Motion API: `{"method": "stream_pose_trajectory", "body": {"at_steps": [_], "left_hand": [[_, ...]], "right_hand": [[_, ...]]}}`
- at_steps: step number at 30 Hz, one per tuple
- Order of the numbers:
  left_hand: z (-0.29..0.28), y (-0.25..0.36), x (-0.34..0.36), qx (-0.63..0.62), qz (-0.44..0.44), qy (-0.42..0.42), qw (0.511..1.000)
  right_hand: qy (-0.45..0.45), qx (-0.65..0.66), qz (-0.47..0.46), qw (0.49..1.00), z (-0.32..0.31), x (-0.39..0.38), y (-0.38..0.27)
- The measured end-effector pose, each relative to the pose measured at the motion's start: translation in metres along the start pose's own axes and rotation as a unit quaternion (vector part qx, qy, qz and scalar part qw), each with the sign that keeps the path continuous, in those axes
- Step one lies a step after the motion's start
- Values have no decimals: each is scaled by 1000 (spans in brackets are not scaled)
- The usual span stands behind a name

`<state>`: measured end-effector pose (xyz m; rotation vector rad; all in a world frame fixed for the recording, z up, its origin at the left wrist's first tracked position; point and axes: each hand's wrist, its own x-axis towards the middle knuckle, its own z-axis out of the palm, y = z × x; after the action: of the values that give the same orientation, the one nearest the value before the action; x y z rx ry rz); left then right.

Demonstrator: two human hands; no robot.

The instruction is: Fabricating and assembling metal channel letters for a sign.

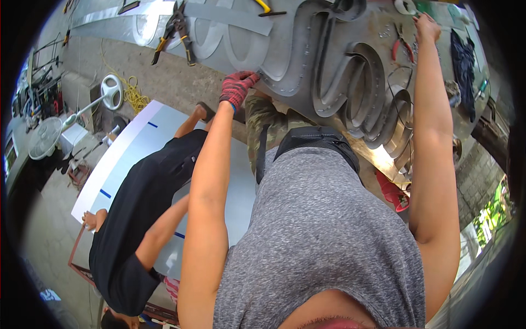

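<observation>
My left hand point(239, 89), in a red and black glove, has its fingers closed on the left end of a curved sheet-metal letter form point(304, 55) at the table's near edge. The form has tall bent strip walls and small tabs along its base. My bare right hand point(428, 27) reaches to the far right of the table, its fingers curled beside a white tape roll point(405, 6) and green clear material point(438, 13). What the fingers hold, if anything, is too small to make out. Red-handled pliers point(402, 45) lie just left of my right forearm.
Tin snips point(176, 34) and flat metal cut-outs point(227, 19) lie on the table's left. Dark gloves point(463, 74) rest at the right. Behind me on the left, a person in black point(145, 203) leans over a white panel point(118, 159). A standing fan point(46, 138) stands farther left.
</observation>
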<state>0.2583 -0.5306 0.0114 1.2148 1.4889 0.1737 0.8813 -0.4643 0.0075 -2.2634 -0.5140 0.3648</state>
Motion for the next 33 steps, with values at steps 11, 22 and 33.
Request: {"method": "stream_pose_trajectory", "body": {"at_steps": [11,22,33], "left_hand": [[-8,6,-11,7,-68,18,997],[-7,17,-13,-8,-99,-17,995],[20,30,-5,16,-93,-43,995]], "right_hand": [[-128,290,238,918,9,59,35],[-160,327,249,898,-10,93,72],[-196,344,283,874,-105,-4,79]]}}
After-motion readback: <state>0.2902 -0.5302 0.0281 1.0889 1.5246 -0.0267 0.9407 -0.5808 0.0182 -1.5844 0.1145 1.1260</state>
